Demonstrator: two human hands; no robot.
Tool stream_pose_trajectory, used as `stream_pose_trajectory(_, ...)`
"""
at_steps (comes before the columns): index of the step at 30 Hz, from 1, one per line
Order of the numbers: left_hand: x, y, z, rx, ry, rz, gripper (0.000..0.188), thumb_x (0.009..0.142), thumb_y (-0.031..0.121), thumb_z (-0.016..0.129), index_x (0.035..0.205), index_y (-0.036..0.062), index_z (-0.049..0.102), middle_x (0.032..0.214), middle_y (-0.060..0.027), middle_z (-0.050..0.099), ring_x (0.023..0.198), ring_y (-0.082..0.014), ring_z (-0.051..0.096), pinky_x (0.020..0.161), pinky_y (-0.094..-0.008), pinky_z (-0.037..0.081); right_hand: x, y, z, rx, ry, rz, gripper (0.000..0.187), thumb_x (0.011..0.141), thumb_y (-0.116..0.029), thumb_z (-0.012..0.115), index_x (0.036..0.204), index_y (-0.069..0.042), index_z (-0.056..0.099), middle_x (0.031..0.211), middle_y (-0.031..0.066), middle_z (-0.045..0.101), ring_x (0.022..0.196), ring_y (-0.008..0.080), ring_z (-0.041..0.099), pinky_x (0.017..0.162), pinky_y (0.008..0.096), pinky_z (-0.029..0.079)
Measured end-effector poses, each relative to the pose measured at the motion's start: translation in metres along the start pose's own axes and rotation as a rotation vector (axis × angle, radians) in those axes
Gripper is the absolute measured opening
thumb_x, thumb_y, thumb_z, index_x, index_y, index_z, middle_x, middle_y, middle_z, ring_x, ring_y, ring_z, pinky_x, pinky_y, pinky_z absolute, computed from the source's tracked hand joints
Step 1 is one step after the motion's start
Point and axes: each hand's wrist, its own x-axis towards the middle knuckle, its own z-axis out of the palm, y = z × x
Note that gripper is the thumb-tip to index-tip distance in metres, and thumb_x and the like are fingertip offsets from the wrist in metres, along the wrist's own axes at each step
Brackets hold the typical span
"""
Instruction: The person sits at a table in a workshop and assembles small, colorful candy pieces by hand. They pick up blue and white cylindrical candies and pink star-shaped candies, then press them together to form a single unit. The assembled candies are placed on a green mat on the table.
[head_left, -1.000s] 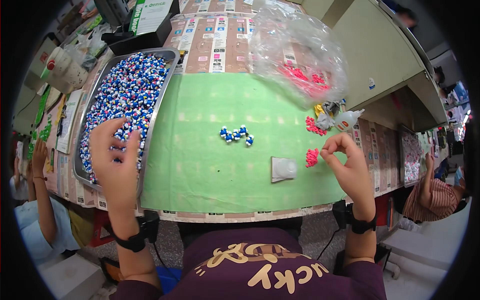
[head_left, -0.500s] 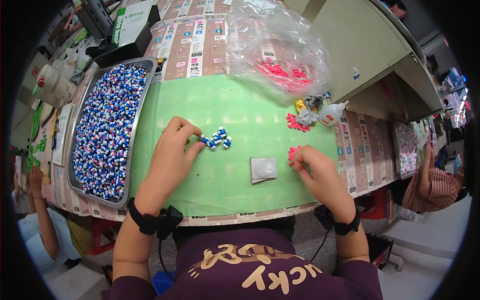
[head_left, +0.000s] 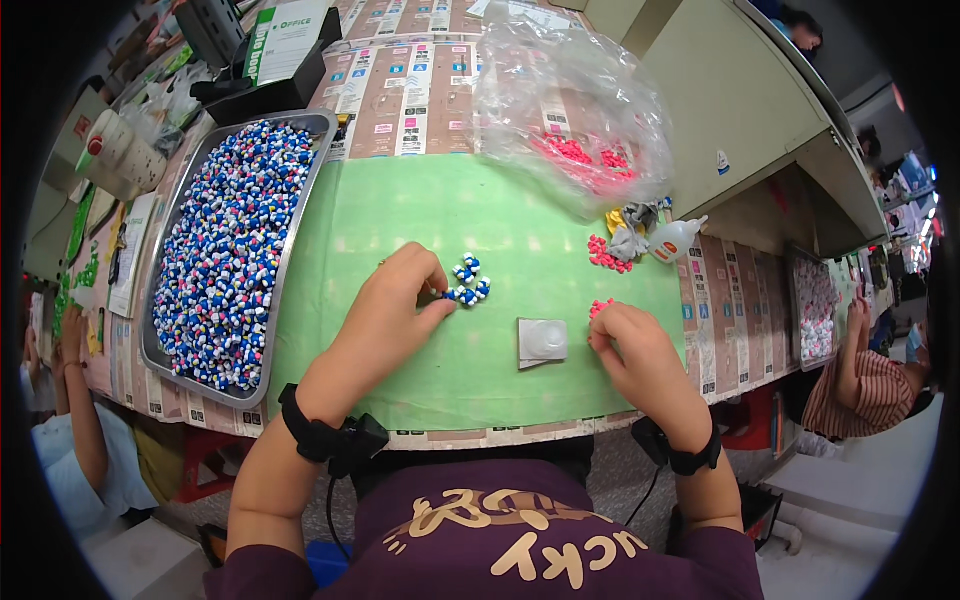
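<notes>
My left hand (head_left: 392, 315) rests on the green mat (head_left: 400, 220), fingertips pinching a small blue-and-white piece at the edge of a little pile of such pieces (head_left: 468, 280). My right hand (head_left: 632, 350) lies on the mat to the right, its fingers closed over small pink pieces (head_left: 600, 306). Between the hands sits a small clear plastic square piece (head_left: 542, 341).
A metal tray (head_left: 296, 210) full of blue, white and pink pieces stands at the left. A clear bag (head_left: 570, 110) with pink pieces lies at the back, with a pink pile (head_left: 606, 254) and a small white bottle (head_left: 676, 238) beside it. Other people sit at the left (head_left: 60, 440) and right (head_left: 860, 370).
My left hand left the tray, crossed to the small blue pile and now pinches a piece there. My right hand came down onto the pink pieces and stayed low on the mat.
</notes>
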Motion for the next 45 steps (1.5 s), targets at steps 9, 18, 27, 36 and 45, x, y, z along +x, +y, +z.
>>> stream_pose_trajectory(9, -0.028, 0.036, -0.017, -0.488, 0.031, -0.036, 0.02, 0.087, -0.006, 0.061, 0.104, 0.0004, 0.067, 0.097, -0.0073, 0.058, 0.082, -0.0121, 0.059, 0.064, -0.025, 0.051, 0.009, -0.043, -0.023, 0.284, 0.155, -0.133, 0.024, 0.071, 0.01, 0.063, 0.086, -0.006, 0.052, 0.09, 0.01, 0.063, 0.076, 0.0271, 0.058, 0.071, 0.0343, 0.044)
stream_pose_trajectory(18, -0.044, 0.075, -0.01, -1.123, -0.26, -0.19, 0.011, 0.09, 0.0, 0.065, 0.1, -0.0035, 0.067, 0.099, -0.0075, 0.061, 0.08, -0.0113, 0.062, 0.065, -0.0245, 0.055, 0.034, -0.085, -0.02, 0.242, 0.175, -0.514, 0.03, 0.063, 0.007, 0.068, 0.085, -0.006, 0.052, 0.093, 0.0108, 0.064, 0.07, 0.0236, 0.058, 0.066, 0.0339, 0.045)
stream_pose_trajectory(27, -0.047, 0.075, 0.003, -0.52, 0.109, 0.251, 0.012, 0.082, -0.003, 0.072, 0.093, 0.002, 0.07, 0.091, -0.0062, 0.062, 0.076, -0.0132, 0.062, 0.062, -0.0256, 0.051, 0.016, -0.093, -0.009, 1.061, 0.067, 0.154, 0.021, 0.09, 0.004, 0.063, 0.084, -0.007, 0.046, 0.095, 0.0073, 0.061, 0.089, 0.0131, 0.055, 0.083, 0.0277, 0.044)
stream_pose_trajectory(36, -0.046, 0.075, 0.012, -0.366, 0.019, 0.32, 0.014, 0.079, -0.003, 0.074, 0.092, 0.0018, 0.069, 0.088, -0.0065, 0.061, 0.073, -0.0167, 0.061, 0.062, -0.0269, 0.05, 0.015, -0.083, -0.03, 0.739, -0.165, 0.123, 0.022, 0.084, 0.009, 0.061, 0.081, -0.004, 0.044, 0.09, 0.0072, 0.059, 0.084, 0.014, 0.055, 0.08, 0.0268, 0.046)
stream_pose_trajectory(45, -0.046, 0.074, 0.02, -0.477, 0.076, 0.139, 0.019, 0.084, -0.006, 0.066, 0.101, 0.0007, 0.07, 0.097, -0.0085, 0.064, 0.077, -0.015, 0.062, 0.068, -0.0253, 0.051, 0.018, -0.064, -0.029, 0.41, -0.047, 0.042, 0.018, 0.079, 0.013, 0.055, 0.083, -0.001, 0.044, 0.08, 0.0129, 0.054, 0.077, 0.0275, 0.057, 0.071, 0.0334, 0.047)
